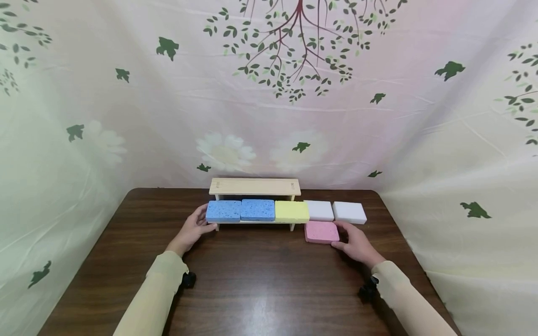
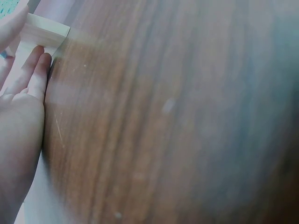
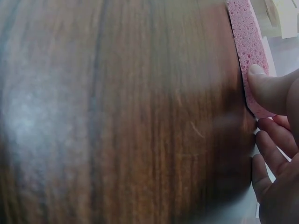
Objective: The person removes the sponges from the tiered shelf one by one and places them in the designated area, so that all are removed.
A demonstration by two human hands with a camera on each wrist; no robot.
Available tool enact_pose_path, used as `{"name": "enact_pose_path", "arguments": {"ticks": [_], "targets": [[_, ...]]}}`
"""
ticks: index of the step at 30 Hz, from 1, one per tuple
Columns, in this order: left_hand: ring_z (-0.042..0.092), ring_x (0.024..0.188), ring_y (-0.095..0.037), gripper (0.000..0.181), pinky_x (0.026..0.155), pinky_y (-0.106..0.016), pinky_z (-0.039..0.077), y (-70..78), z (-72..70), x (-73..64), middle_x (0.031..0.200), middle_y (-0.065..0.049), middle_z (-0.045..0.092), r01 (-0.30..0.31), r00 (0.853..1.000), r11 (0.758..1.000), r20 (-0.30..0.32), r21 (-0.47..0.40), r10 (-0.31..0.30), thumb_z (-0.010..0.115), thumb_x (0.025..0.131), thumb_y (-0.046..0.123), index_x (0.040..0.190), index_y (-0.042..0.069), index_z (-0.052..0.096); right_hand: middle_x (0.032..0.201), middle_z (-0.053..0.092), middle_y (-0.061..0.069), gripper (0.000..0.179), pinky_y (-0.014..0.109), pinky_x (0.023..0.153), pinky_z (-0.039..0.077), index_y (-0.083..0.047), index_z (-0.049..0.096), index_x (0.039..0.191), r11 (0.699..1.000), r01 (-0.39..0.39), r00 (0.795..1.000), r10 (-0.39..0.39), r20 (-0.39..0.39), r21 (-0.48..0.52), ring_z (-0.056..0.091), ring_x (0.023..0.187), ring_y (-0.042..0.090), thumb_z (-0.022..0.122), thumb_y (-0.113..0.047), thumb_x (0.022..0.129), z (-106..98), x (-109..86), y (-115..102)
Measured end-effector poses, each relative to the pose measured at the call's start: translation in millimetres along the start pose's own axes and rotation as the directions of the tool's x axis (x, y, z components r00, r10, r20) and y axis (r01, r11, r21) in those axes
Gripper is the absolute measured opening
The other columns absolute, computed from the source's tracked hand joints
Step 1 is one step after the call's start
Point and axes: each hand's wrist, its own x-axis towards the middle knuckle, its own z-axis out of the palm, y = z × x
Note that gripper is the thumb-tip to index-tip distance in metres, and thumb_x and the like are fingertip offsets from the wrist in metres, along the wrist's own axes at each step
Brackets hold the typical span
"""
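Note:
My left hand (image 1: 194, 228) holds the left end of a small two-tier wooden shelf (image 1: 254, 186), thumb at the front leg and fingers along its side. Close by its fingers, a speckled blue sponge (image 1: 223, 211) sits on the lower tier. Another blue sponge (image 1: 258, 210) and a yellow sponge (image 1: 292, 212) continue that row to the right. On the table, my right hand (image 1: 356, 243) grips the right end of a pink sponge (image 1: 321, 232). In the right wrist view, the thumb presses the front face of the pink sponge (image 3: 250, 46).
Two white sponge blocks, a nearer-in one (image 1: 318, 211) and an outer one (image 1: 350, 213), lie right of the shelf behind the pink sponge. The dark wood-grain table (image 1: 260, 280) meets a printed cloth backdrop (image 1: 168, 140) behind and at both sides.

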Motion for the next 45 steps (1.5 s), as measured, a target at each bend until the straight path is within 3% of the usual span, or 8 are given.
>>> {"name": "enact_pose_path", "arguments": {"ticks": [17, 29, 37, 45], "targets": [[0.028, 0.157, -0.038, 0.09, 0.128, -0.055, 0.022, -4.2, -1.1, -5.3, 0.168, -0.02, 0.032, 0.022, 1.0, 1.0, 0.002, 0.013, -0.022, 0.077, 0.097, 0.011, 0.167, 0.01, 0.022, 0.143, 0.06, 0.023, 0.071, 0.064, 0.111, 0.045, 0.0, 0.049, 0.151, 1.0, -0.021, 0.999, 0.021, 0.041, -0.002, 0.058, 0.131, 0.041, 0.083, -0.018, 0.092, 5, -1.9, -1], [0.03, 0.156, -0.038, 0.09, 0.128, -0.055, 0.022, -3.3, 0.7, -1.6, 0.167, -0.021, 0.033, 0.005, 1.0, 1.0, 0.006, 0.007, -0.005, 0.077, 0.096, 0.01, 0.167, 0.01, 0.022, 0.145, 0.059, 0.023, 0.085, 0.063, 0.11, 0.047, -0.001, 0.044, 0.154, 1.0, -0.013, 1.0, 0.013, 0.022, 0.022, 0.059, 0.13, 0.041, 0.09, -0.02, 0.085, -3, -4.2, -4], [0.03, 0.156, -0.038, 0.09, 0.128, -0.055, 0.023, 1.4, -0.7, 1.4, 0.166, -0.022, 0.034, -0.003, 1.0, 1.0, -0.001, 0.013, 0.003, 0.077, 0.095, 0.008, 0.167, 0.009, 0.023, 0.144, 0.059, 0.022, 0.085, 0.061, 0.104, 0.053, -0.002, 0.046, 0.153, 0.999, -0.015, 1.0, 0.015, 0.004, 0.035, 0.062, 0.125, 0.04, 0.088, -0.033, 0.087, -22, -4.8, -15], [0.029, 0.157, -0.039, 0.091, 0.128, -0.055, 0.023, 1.8, -0.9, 2.0, 0.168, -0.023, 0.032, 0.016, 1.0, 1.0, 0.006, 0.016, -0.016, 0.076, 0.096, 0.009, 0.168, 0.01, 0.02, 0.15, 0.053, 0.023, 0.083, 0.06, 0.101, 0.056, -0.003, 0.044, 0.156, 0.994, 0.066, 0.998, -0.065, -0.013, 0.092, 0.061, 0.127, 0.044, 0.081, -0.042, 0.093, -25, 9.4, -44]]}}
